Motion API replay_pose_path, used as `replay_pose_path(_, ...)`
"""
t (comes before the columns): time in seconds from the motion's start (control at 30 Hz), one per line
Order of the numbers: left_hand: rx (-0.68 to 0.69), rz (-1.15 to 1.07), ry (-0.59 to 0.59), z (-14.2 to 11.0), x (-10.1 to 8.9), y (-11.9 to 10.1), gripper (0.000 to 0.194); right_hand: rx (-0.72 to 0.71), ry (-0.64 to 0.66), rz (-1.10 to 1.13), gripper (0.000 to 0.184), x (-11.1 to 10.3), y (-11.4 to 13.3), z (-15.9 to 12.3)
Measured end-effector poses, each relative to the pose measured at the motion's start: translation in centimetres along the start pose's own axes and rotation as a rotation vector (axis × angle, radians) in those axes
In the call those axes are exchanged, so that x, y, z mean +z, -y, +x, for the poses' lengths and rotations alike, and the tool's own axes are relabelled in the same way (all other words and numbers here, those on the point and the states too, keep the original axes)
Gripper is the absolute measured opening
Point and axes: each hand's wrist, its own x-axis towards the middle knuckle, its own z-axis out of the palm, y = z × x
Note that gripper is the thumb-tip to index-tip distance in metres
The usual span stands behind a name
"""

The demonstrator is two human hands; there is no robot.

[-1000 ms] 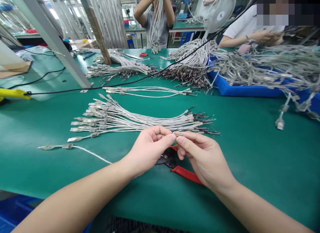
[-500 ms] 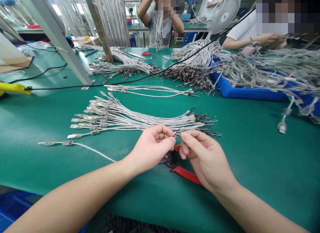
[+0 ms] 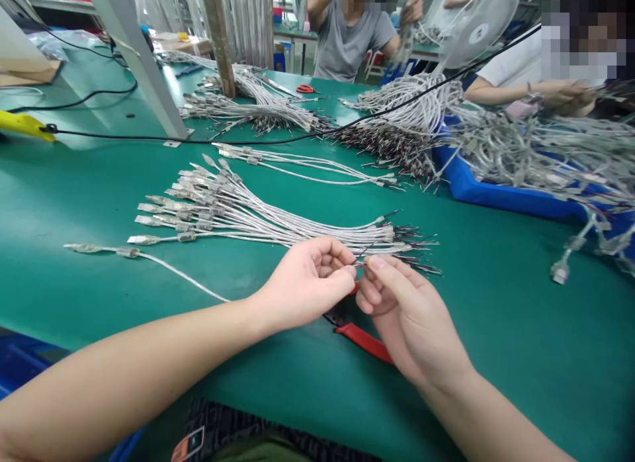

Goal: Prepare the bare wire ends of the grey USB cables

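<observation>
Cable [image 3: 181, 275] crossed the tabletop [image 3: 520, 356] under the left arm [image 3: 149, 363], so a nudge could've yanked it. Fingers of the left hand [image 3: 312, 280] pinched thin wires [image 3: 364, 253], those of the right hand [image 3: 411, 303] gripped an end; overtwisting might've snapped strands. Plug [image 3: 83, 248] looked flat, cable silvery and round, pliers [image 3: 366, 341] glossy red.

Worn on your head, the camera looks down closely at your left hand [image 3: 308, 282] and right hand [image 3: 407, 303], facing twelve o'clock.
</observation>
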Motion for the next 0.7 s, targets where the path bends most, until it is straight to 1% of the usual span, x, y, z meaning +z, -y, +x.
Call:
replay_pose_path(0.1,0.014,0.019,-0.012,-0.1,0.0,-0.2,0.01,-0.027,0.009,-0.017,0.011,0.0,0.1,-0.1)
replay_pose_path(0.27,-0.072,-0.026,0.003,-0.2,-0.1,-1.0,0.008,-0.073,0.026,-0.1,0.011,-0.1,0.1,-0.3)
replay_pose_path(0.37,-0.091,-0.074,0.032,-0.3,-0.1,-1.3,0.009,-0.117,0.017,-0.168,0.009,0.0,-0.1,-0.2)
replay_pose_path(0.57,-0.143,-0.09,0.096,-0.3,0.0,-1.3,0.009,-0.215,0.008,-0.26,0.007,-0.2,-0.5,-0.1)
replay_pose_path(0.7,-0.191,-0.078,0.104,-0.3,0.0,-1.1,0.01,-0.215,0.02,-0.279,0.008,-0.6,-0.6,0.0)
